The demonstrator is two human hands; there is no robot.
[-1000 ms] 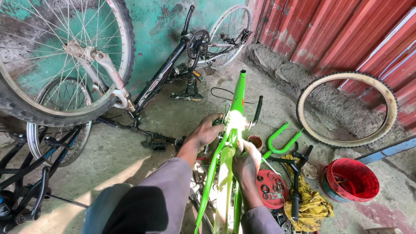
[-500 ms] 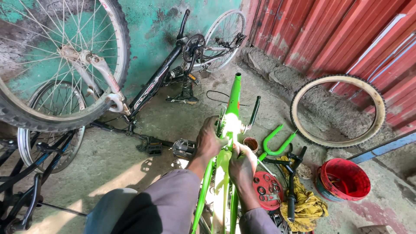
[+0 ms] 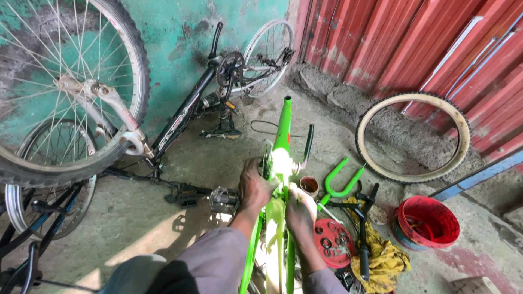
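Observation:
A bright green bicycle frame stands upended in front of me, its tubes running away from me. My left hand grips the frame's left side at the bottom bracket, next to the black chainring. My right hand presses against the frame's right side just below that point, fingers curled on the tube. A black crank arm sticks up on the right of the frame. A grey pedal lies just left of my left hand.
A black bicycle lies against the green wall, and a large spoked wheel hangs at left. A loose cream tyre leans on the red corrugated wall. Nearby on the floor are a green fork, a red bucket, a red lid with small parts, a yellow rag and a small tin.
My left hand moved from the floor side of the frame onto the bottom bracket area. My right hand slid up the frame towards it. The view shifted slightly.

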